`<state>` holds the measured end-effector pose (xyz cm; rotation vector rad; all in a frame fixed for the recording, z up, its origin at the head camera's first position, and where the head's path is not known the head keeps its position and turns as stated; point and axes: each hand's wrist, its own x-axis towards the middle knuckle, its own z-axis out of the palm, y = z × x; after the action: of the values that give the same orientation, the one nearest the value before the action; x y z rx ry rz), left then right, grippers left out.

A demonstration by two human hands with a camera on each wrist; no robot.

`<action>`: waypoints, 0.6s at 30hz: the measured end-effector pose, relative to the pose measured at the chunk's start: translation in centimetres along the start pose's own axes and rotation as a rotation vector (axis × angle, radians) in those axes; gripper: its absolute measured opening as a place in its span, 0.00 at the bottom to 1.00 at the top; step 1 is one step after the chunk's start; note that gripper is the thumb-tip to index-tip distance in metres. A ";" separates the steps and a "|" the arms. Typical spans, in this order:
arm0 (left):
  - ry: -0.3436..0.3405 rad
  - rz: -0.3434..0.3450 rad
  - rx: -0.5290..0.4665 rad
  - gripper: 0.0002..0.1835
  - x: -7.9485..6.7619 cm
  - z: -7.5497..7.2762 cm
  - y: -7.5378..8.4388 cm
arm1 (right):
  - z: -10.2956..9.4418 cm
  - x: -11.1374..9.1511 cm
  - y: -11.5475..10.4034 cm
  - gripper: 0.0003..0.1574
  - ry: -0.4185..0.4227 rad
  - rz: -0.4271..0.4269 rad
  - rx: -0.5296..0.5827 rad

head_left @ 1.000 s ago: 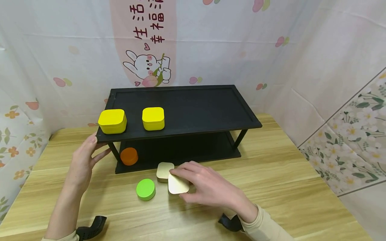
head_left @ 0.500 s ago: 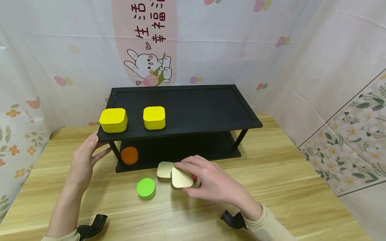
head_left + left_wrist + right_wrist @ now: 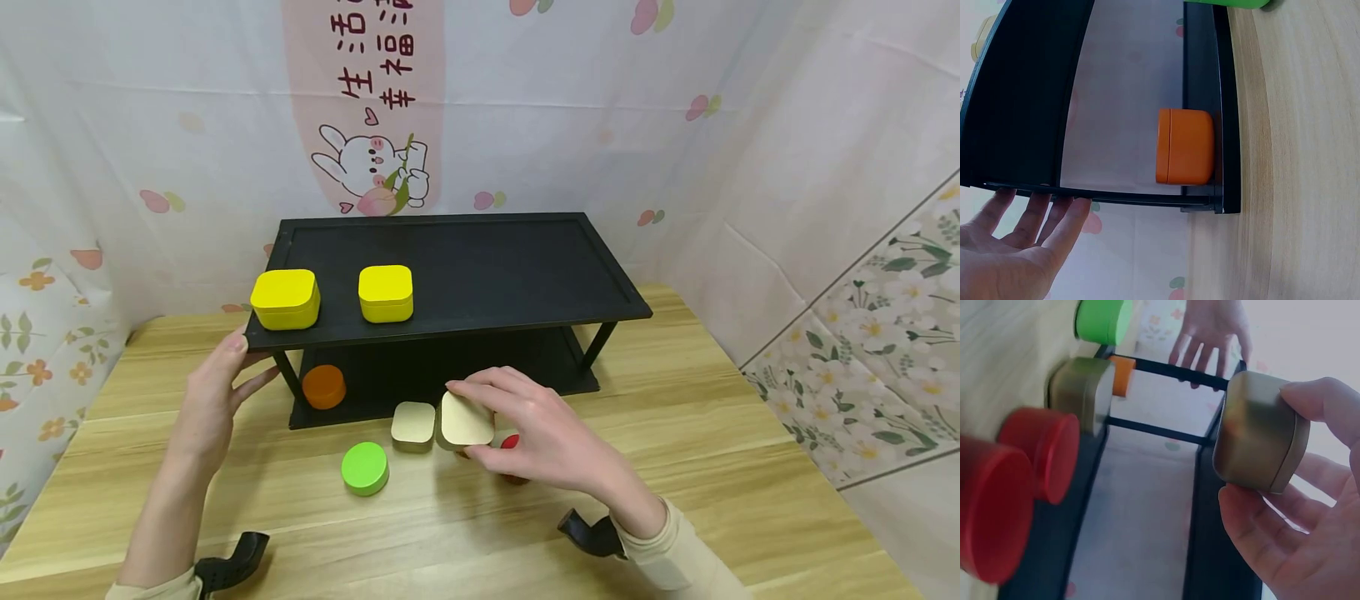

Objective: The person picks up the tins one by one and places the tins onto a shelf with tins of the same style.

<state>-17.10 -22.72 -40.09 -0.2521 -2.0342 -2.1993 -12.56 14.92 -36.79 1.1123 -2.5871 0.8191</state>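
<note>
The right hand (image 3: 547, 437) holds a gold square tin (image 3: 466, 419) pinched between thumb and fingertips and lifted off the wooden table (image 3: 675, 467), just right of centre in the head view. The right wrist view shows the grip plainly: thumb (image 3: 1322, 400) on one side of the tin (image 3: 1260, 440), fingers (image 3: 1260, 512) curled under the other. A second gold square tin (image 3: 413, 422) sits on the table just to its left, close but seemingly not touching. Two red round tins (image 3: 1016, 487) stand under the hand, mostly hidden from the head camera.

The left hand (image 3: 213, 392) rests with straight, relaxed fingers against the left front corner of the black two-tier shelf (image 3: 465, 267) — steadying it, holding nothing. Two yellow square tins (image 3: 285, 298) stand on the top tier at its left end; an orange round tin (image 3: 324, 387) lies on the bottom tier at the left, and a green round tin (image 3: 365, 468) sits on the table in front.

The step in hand looks like the carry — the gold tin is picked up and headed towards the shelf. Judging from the yellow pair, the next move probably calls for raising it clear of the top tier's front edge and setting it flat in the bare stretch beside them.
</note>
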 end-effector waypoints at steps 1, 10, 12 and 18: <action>0.000 0.001 0.001 0.22 0.0 0.0 0.0 | -0.2 0.1 0.0 0.38 0.006 -0.003 -0.002; -0.006 0.007 -0.005 0.20 0.0 -0.1 -0.1 | -1.9 0.7 0.4 0.40 0.047 -0.043 -0.030; -0.007 0.009 -0.003 0.20 0.0 -0.1 -0.1 | -2.1 0.8 0.5 0.40 0.055 -0.050 -0.034; -0.005 0.015 -0.003 0.20 -0.1 -0.1 0.0 | -3.1 1.4 0.8 0.41 0.062 -0.055 -0.022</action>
<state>-17.05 -22.82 -40.15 -0.2727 -2.0249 -2.1962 -14.16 16.22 -34.03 1.1285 -2.4973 0.7979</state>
